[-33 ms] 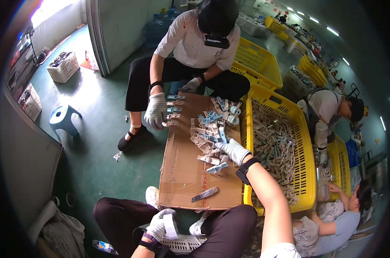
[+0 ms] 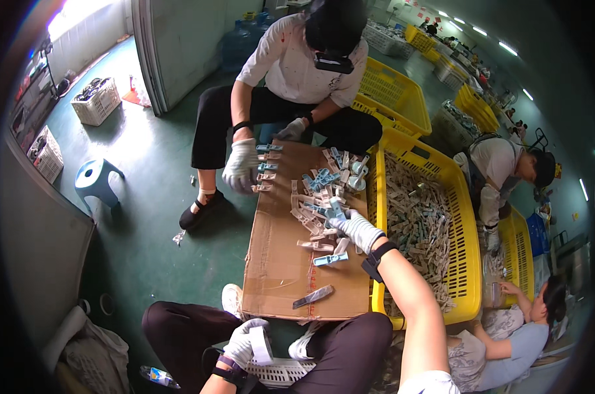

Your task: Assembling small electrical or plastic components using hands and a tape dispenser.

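My right hand, in a striped white glove, reaches into a loose heap of blue and pale plastic clothespins. Its fingers close on a blue clothespin at the heap's near side. The heap lies on a brown cardboard sheet. Low over my lap, my gloved left hand grips a white roll, which looks like tape; its far side is hidden. Apart from the heap, a blue clothespin and a dark, flat, strip-like piece rest on the cardboard.
Facing me, a co-worker's gloved hand is beside a row of clothespins clipped along the cardboard's left edge. At right stands a yellow crate full of clothespins. A white basket sits between my legs; a blue stool stands left.
The loose blue clothespin near my right hand has shifted and turned slightly. The co-worker's hand at the clipped row has moved a little. My left hand stays put.
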Demonstrator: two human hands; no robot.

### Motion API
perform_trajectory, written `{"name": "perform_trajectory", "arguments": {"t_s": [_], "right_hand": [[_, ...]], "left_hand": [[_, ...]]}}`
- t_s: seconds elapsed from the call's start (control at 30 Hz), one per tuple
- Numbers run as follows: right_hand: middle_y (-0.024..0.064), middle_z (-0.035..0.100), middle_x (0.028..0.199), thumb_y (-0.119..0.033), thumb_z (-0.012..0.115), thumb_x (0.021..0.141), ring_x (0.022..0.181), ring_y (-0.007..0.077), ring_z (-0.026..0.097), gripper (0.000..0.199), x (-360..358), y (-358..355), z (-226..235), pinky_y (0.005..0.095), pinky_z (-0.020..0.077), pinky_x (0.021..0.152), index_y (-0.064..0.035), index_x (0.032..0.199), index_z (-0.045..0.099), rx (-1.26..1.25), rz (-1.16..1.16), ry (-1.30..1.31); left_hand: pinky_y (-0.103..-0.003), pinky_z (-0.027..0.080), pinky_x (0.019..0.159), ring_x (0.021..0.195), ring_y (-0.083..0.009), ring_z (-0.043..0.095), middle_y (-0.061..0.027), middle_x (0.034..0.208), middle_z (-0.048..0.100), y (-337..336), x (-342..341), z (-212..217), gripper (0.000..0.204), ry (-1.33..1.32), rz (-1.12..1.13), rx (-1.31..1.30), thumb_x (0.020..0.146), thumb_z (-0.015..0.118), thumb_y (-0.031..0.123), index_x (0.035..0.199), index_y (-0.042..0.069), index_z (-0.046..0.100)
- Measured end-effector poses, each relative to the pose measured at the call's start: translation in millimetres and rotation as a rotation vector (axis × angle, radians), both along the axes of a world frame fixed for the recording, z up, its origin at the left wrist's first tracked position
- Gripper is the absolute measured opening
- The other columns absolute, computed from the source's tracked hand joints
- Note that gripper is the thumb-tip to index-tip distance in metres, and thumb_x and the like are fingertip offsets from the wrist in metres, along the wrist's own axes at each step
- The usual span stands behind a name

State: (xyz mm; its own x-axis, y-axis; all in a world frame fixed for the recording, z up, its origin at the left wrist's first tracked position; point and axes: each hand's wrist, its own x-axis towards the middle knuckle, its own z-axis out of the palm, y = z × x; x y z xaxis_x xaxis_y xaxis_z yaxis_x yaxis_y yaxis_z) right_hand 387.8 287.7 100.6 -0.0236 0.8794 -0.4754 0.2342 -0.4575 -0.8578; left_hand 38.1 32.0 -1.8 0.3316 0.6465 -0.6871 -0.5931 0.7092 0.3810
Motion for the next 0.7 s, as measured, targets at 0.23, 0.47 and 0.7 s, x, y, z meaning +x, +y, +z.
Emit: {"name": "perform_trajectory", "arguments": {"t_s": [0.23, 0.47, 0.7], "right_hand": [[0.0253, 0.045, 0.138, -0.026, 0.071, 0.085, 0.121, 0.0380, 0.051, 0.064, 42, 1, -17, 0.0409, 0.0424, 0.102, -0.0042, 0.139, 0.044, 0.166, -0.060, -0.722], [0.0284, 0.027, 0.150, -0.059, 0.063, 0.080, 0.139, 0.0461, 0.026, 0.093, 1, -16, -101, 0.0512, 0.0230, 0.115, -0.0070, 0.148, 0.025, 0.115, -0.172, -0.883], [0.0268, 0.018, 0.155, -0.067, 0.059, 0.081, 0.144, 0.0416, 0.019, 0.104, -31, -34, -85, 0.0471, 0.0211, 0.117, -0.0064, 0.153, 0.014, 0.154, -0.190, -0.434]], "left_hand": [[-0.041, 0.058, 0.069, 0.073, -0.0229, 0.065, -0.0077, 0.087, 0.067, 2, 1, -1, 0.019, 0.020, -0.031, 0.017, 0.082, 0.071, 0.004, 0.100, 0.005, 0.066], [-0.039, 0.057, 0.066, 0.072, -0.0220, 0.064, -0.0071, 0.086, 0.067, -2, -5, -1, 0.018, 0.044, -0.024, 0.019, 0.082, 0.070, 0.005, 0.100, 0.005, 0.066], [-0.038, 0.055, 0.062, 0.069, -0.0223, 0.064, -0.0069, 0.083, 0.067, -2, 4, 16, 0.015, 0.056, -0.077, 0.058, 0.083, 0.068, 0.003, 0.097, 0.007, 0.067]]}}
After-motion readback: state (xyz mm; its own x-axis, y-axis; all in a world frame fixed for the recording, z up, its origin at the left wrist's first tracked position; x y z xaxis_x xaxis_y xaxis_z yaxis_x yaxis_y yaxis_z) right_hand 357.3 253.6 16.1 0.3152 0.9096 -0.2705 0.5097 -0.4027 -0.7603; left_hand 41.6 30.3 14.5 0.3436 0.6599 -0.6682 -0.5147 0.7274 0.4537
